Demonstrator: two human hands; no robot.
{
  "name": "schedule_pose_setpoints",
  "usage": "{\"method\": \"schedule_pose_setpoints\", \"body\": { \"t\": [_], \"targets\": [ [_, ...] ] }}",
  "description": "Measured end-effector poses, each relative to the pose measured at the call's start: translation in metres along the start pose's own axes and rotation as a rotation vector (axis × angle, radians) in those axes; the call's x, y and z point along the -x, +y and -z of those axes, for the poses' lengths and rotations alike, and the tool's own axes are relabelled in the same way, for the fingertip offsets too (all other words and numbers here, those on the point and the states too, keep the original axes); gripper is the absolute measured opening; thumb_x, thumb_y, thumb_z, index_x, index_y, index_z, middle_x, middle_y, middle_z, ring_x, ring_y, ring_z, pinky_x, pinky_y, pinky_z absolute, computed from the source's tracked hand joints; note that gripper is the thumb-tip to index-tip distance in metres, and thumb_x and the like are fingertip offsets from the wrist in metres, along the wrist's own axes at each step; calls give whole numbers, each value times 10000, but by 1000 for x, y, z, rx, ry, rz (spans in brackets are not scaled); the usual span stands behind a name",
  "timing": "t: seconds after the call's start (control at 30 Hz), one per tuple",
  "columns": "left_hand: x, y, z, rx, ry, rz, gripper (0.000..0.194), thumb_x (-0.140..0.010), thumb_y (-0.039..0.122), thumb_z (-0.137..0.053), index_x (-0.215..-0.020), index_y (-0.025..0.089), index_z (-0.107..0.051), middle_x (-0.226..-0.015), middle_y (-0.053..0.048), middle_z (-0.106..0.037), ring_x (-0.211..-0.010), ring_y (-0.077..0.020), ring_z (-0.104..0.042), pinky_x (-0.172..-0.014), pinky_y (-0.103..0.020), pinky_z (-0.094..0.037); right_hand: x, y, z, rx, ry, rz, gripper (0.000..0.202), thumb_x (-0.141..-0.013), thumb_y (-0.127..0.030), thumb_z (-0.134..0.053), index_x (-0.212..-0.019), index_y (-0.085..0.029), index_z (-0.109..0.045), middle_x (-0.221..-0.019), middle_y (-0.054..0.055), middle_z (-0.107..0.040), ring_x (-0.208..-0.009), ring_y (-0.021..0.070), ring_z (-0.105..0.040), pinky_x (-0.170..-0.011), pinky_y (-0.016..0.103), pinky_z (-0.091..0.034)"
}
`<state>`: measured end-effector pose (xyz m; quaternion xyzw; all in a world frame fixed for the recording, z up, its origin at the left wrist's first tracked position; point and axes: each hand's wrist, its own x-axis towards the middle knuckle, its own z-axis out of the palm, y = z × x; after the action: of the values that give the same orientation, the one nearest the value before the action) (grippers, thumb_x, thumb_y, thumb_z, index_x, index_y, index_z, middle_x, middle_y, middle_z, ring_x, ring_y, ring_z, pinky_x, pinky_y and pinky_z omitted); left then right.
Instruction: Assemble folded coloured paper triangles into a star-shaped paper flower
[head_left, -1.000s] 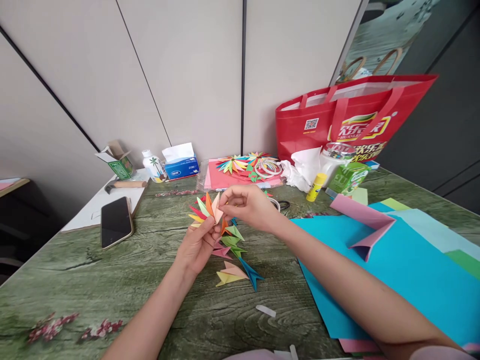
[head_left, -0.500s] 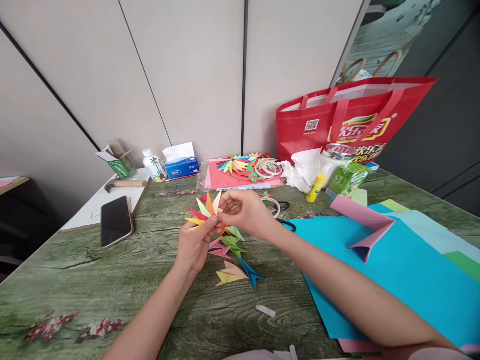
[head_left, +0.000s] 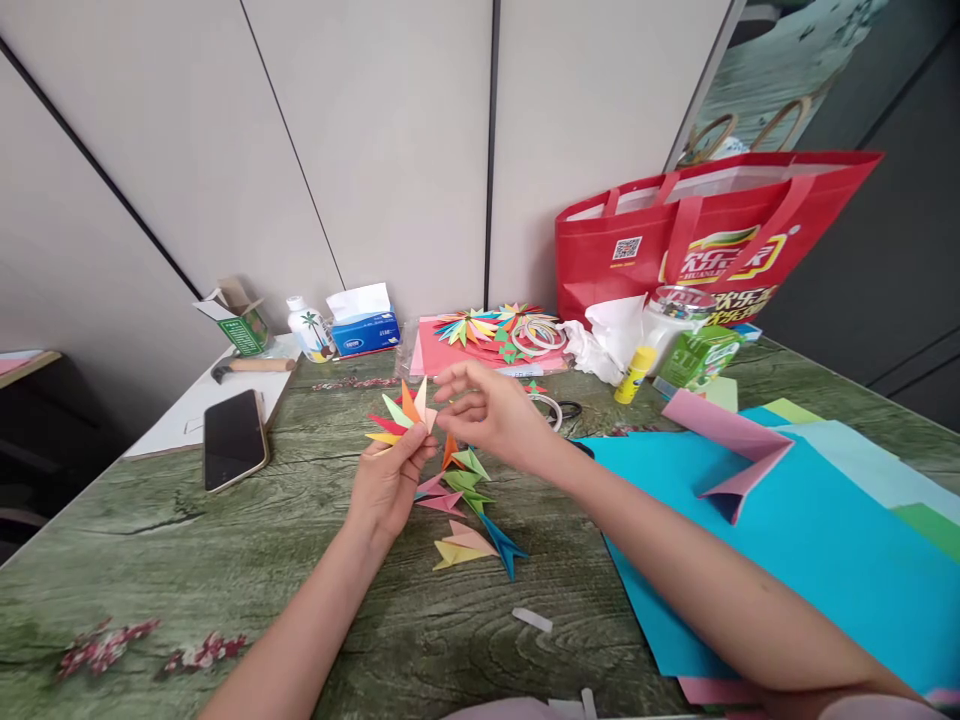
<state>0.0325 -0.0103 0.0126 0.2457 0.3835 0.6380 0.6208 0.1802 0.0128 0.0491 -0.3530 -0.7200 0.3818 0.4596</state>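
A fan of joined folded-paper points (head_left: 409, 405) in yellow, red, pale green, orange and cream is pinched in my left hand (head_left: 394, 478), between thumb and fingers. My right hand (head_left: 484, 415) is just to the right of the fan, fingers apart and slightly curled, with nothing visible in them. Below the hands, loose folded paper pieces lie on the table: green ones (head_left: 466, 488), a pink one (head_left: 442, 500), an orange one (head_left: 449, 452), a pale yellow and peach pair (head_left: 461, 547) and a blue one (head_left: 504, 547).
Blue paper sheets (head_left: 720, 560) with a folded pink strip (head_left: 739, 440) cover the right side. A phone (head_left: 234, 440), hammer (head_left: 255, 366), bottle (head_left: 309, 330) and tissue pack (head_left: 365, 330) stand left. At the back are finished paper stars (head_left: 466, 327), a glue stick (head_left: 634, 375) and a red bag (head_left: 615, 240).
My right hand has let go of the fan and moved slightly right, its fingers opening. My left hand has shifted a little left with the fan.
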Motion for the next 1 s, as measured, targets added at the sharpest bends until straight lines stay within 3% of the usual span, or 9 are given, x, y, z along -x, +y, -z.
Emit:
{"method": "schedule_pose_setpoints", "body": {
  "t": [0.2, 0.3, 0.47, 0.57, 0.73, 0.9, 1.0],
  "targets": [
    [-1, -1, 2, 14, -2, 54, 34, -649, 43, -664, -665, 59, -688, -579, -57, -673, -502, -97, -614, -504, -154, -527, -12, 8, 24, 48, -22, -107, 95, -715, -143, -550, -808, -146, -570, -772, 36, -649, -643, 118, -621, -602, 252, -516],
    [-1, 0, 0, 50, 45, 75, 91, -689, 5, -608, -657, 52, -679, -567, -58, -666, -484, -93, -609, -481, -147, -521, -14, 19, 30, 354, -14, -56, 130, -707, -94, -542, -805, -135, -616, -753, 41, -665, -651, 127, -614, -623, 247, -486],
    [-3, 2, -1, 89, 82, 78, 151, -731, 6, -567, -622, 55, -659, -545, -44, -648, -467, -77, -596, -475, -136, -515, -15, 41, 28, 748, -193, -132, 207, -718, -66, -517, -839, -146, -664, -780, 44, -690, -714, 143, -623, -647, 217, -442],
    [-4, 1, 1, 98, 89, 78, 152, -740, 12, -562, -628, 56, -656, -554, -39, -647, -472, -72, -593, -470, -132, -511, -15, 53, 24, 805, -217, -135, 251, -722, -60, -501, -887, -145, -668, -847, 71, -684, -766, 168, -619, -686, 239, -434],
    [-6, 0, 2, 105, 89, 89, 162, -745, 13, -557, -619, 59, -649, -543, -30, -637, -462, -65, -579, -467, -129, -505, -12, 65, 17, 872, -303, -55, 318, -779, -62, -441, -981, -166, -663, -1173, 110, -570, -1059, 209, -520, -891, 288, -350],
    [-6, 0, 3, 111, 80, 95, 131, -740, 27, -571, -643, 64, -652, -557, -28, -636, -468, -68, -578, -472, -138, -507, -10, 72, 14, 911, -392, -66, 298, -771, -59, -450, -938, -167, -672, -957, 106, -656, -919, 191, -580, -784, 243, -378],
    [-6, 0, 3, 112, 78, 100, 123, -737, 22, -571, -653, 61, -652, -559, -30, -636, -460, -68, -575, -468, -141, -507, -11, 70, 16, 933, -382, -92, 264, -776, -97, -473, -947, -161, -663, -958, 111, -650, -885, 192, -586, -743, 237, -377]
  ]
}}
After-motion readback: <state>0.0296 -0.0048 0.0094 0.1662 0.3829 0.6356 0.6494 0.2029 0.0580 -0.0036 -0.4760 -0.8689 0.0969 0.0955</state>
